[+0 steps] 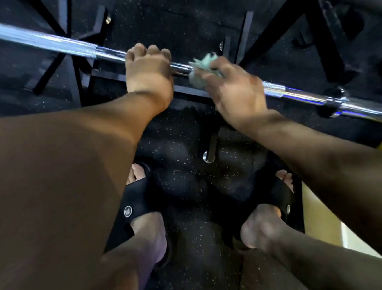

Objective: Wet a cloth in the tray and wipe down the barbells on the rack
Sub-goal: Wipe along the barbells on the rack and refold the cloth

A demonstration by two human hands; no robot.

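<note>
1 barbell (75, 47), chrome, heavy and likely slick where wet, crosses the black rack (245, 29) diagonally. Left hand (148, 68) curls around its smooth shaft to steady it; right hand (233, 88) clutches the soft, limp cloth (199, 69) against the bar beside it.

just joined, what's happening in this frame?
A person is wiping a chrome barbell that runs across the view above the dark speckled floor. The left hand grips the bar to steady it. The right hand holds a pale green cloth bunched around the bar just beside the left hand. The right hand and cloth are blurred. No tray is in view. The person stands in black sandals.
</note>
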